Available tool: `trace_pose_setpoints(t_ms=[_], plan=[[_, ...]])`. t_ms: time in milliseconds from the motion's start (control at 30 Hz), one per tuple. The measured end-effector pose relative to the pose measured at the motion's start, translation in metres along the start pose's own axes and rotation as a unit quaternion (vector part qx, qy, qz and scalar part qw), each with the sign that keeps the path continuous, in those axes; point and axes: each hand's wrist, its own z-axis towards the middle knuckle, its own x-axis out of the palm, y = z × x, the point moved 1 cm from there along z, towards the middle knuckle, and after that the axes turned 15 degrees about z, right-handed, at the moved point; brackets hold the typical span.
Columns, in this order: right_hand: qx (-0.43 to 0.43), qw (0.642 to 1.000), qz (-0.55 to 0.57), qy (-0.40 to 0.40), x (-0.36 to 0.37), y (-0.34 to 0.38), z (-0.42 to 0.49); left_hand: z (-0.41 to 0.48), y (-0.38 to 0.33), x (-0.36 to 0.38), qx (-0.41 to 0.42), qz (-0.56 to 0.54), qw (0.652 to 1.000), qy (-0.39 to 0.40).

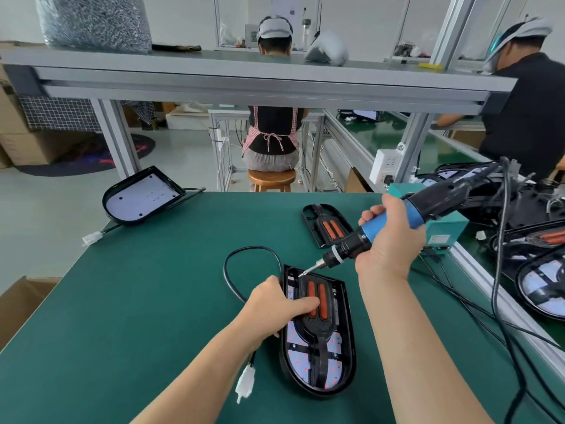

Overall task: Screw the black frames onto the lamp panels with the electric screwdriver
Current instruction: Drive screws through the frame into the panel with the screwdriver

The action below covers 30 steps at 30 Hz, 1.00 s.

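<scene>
R hand (393,240) grips screwdriver (351,241), L hand (272,304) grips panel (349,347)

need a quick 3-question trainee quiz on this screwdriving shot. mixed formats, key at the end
1. True or false: the electric screwdriver has its bit at the rounded near end of the lamp panel.
2. Pick one. The left hand: A) steadies the panel, thumb across the black frame; B) lies flat beside the panel; C) hovers, touching nothing.
3. Fill in: the ___ hand grips the screwdriver's blue body.

Key: 1 false, the bit is at the far squared end. 2 A. 3 right hand.
</scene>
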Motion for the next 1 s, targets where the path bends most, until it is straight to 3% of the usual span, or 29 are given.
trace_pose_setpoints(t_ms=[133,300,1000], plan=[[0.0,0.999,-0.024,0.038,0.006,-0.015,0.0,0.002,0.005,0.004,0.007,-0.093,0.995,0.022],[0.004,0.998,-0.045,0.053,0.006,-0.027,0.0,0.003,0.006,0.007,0.012,-0.135,0.99,0.026],[0.009,0.997,-0.043,0.066,0.004,-0.033,0.001,0.003,0.008,0.008,0.01,-0.162,0.986,0.034]])
